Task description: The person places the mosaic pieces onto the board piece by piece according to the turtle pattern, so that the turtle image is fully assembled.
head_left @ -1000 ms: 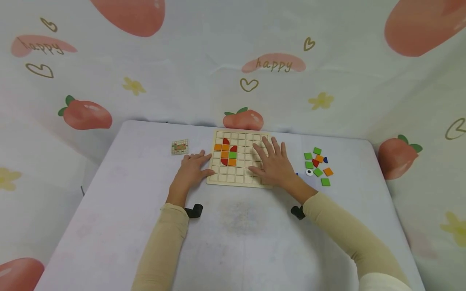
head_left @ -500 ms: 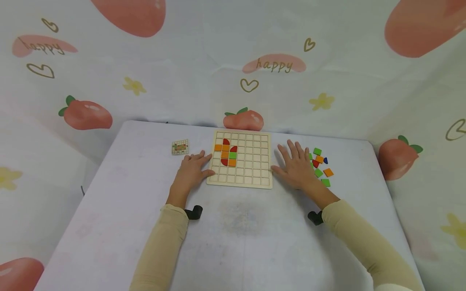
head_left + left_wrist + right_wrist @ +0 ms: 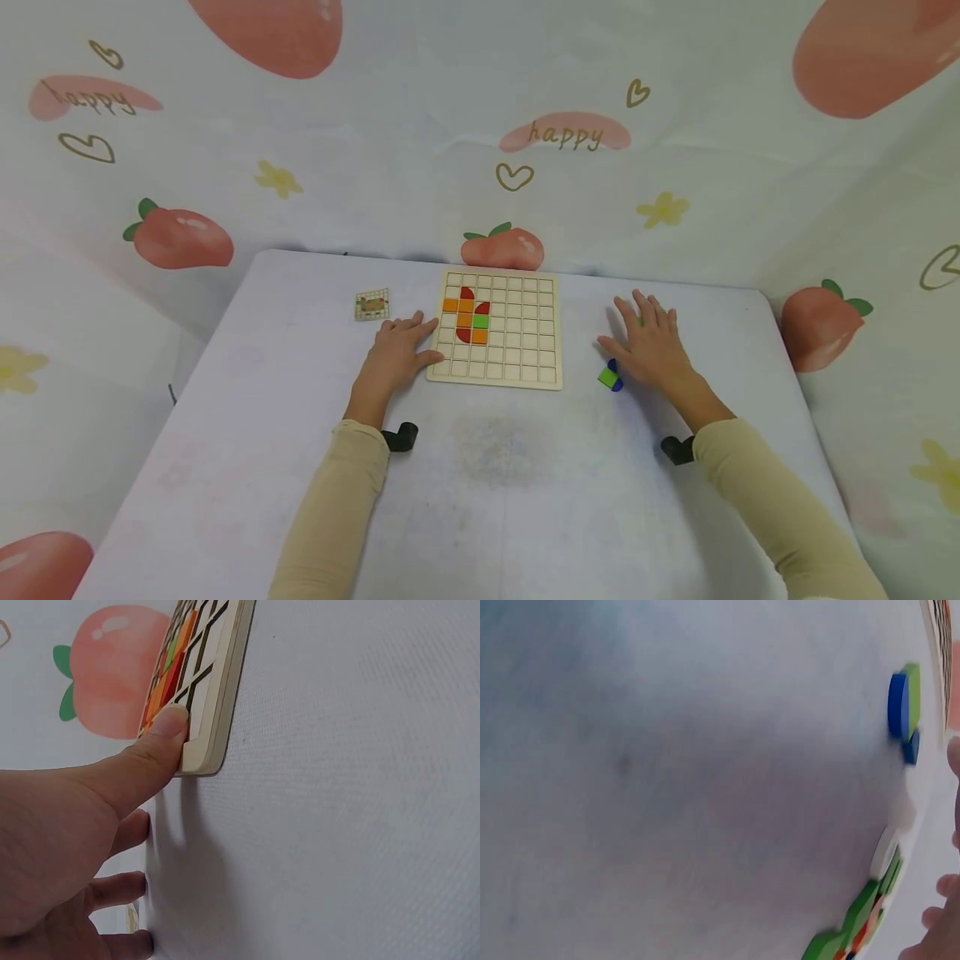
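A wooden grid board lies at the table's middle, with red, orange and green pieces set in its left part. At its left edge is my left hand; the left wrist view has the thumb resting straight on the board's corner. My right hand hovers spread over the loose pieces at the right and hides most of them in the head view. Below its thumb lies a green square tile with blue rounded pieces beside it. The right wrist view shows a white round piece and green tiles.
A small pattern card lies left of the board. Behind the table hangs a white cloth printed with fruit, hearts and flowers. A black wrist-worn device sits at the left sleeve, another at the right.
My right hand has moved right, from above the board to over the loose pieces, uncovering the board's right side and the green tile with blue pieces. The left hand stays put.
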Motion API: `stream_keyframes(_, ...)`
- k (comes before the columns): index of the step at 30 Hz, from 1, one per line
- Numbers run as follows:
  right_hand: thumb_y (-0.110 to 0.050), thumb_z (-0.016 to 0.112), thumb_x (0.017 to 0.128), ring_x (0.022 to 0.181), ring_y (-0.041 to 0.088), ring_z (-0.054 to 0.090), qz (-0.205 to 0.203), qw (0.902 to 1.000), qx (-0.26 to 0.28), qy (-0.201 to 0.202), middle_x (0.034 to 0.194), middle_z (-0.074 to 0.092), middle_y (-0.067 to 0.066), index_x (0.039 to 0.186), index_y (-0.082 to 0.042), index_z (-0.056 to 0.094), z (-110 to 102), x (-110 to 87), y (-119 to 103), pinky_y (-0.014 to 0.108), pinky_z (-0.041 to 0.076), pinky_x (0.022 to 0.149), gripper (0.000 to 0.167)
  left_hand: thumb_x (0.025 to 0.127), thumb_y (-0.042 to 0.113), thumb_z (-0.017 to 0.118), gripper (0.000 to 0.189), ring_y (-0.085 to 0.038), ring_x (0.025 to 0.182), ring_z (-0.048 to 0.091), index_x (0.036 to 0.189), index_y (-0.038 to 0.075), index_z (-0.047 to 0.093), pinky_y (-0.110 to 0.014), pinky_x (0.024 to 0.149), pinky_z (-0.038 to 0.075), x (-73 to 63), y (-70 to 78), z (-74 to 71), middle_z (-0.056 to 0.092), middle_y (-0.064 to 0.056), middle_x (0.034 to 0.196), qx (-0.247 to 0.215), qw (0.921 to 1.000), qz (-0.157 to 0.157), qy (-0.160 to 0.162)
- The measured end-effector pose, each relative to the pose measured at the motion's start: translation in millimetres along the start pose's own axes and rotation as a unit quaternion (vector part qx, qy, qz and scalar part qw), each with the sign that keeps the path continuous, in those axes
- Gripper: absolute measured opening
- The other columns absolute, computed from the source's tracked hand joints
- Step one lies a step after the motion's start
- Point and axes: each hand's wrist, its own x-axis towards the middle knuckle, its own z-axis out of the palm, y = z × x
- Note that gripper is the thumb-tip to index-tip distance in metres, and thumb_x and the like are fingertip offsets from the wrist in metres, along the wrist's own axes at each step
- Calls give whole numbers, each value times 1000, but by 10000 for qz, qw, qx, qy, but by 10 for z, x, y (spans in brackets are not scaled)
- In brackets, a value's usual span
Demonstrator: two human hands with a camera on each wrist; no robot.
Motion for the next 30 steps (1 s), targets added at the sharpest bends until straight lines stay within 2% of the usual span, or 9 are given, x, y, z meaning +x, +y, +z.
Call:
stream_keyframes(8,-52,50,104,154,55,8,154,9997,199,-4,168,13,29,161,-8,24,9,-3,254,75,4,121,76,93,46,71,76,-47,151,27,158,25,38,-60,124,28,7,-2,1,29,-9,169,34,10000,27,-33)
stream_keyframes(12,-46,50,105,153,56,8,241,9993,296,-49,166,14,30,160,-6,27,-16,-14,333,72,7,123,71,94,47,71,76,-47,151,27,158,25,38,-60,124,28,10,1,0,29,-9,169,15,10000,36,-32)
stream_keyframes(21,-33,52,106,147,57,19,407,9982,434,122,162,25,30,148,-6,46,-2,-14,384,74,22,117,50,94,45,71,75,-48,150,28,158,24,39,-61,124,28,-15,7,-17,29,-11,169,55,9999,105,42)
stream_keyframes(30,-29,57,104,143,56,24,434,9940,918,412,155,35,31,133,-2,58,37,-3,391,74,23,111,39,93,45,71,76,-48,151,27,159,25,38,-61,124,27,-6,3,4,29,-10,169,8,10000,56,12)
